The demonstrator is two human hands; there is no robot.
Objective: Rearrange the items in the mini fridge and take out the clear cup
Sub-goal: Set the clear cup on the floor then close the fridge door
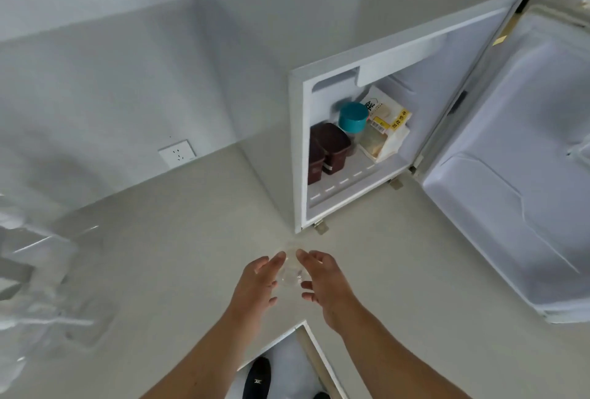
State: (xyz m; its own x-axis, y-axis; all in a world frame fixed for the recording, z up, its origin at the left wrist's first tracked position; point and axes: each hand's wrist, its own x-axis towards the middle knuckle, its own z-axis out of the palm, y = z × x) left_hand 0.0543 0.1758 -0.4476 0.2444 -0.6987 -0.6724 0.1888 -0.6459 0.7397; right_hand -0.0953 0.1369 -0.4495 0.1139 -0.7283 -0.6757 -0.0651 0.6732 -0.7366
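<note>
Wall socket (pixel 177 153) far left; my left hand (pixel 257 282) and right hand (pixel 322 283) flank the clear cup (pixel 291 272) on the counter (pixel 159 255), fingers spread, seemingly just off its sides, gripping nothing. Right of that, the mini fridge (pixel 367 143) stands open with two dark tubs (pixel 327 151), a teal-lidded jar (pixel 352 119) and a bread packet (pixel 384 124) inside.

A single wide-angle head view looks steeply down and forward from above a pale grey countertop (pixel 166 239), close over the person's two forearms. The small white mini fridge with its door swung open (pixel 360 149) sits ahead to the right, tilted by lens distortion; a black shoe (pixel 257 379) shows at the bottom edge.
</note>
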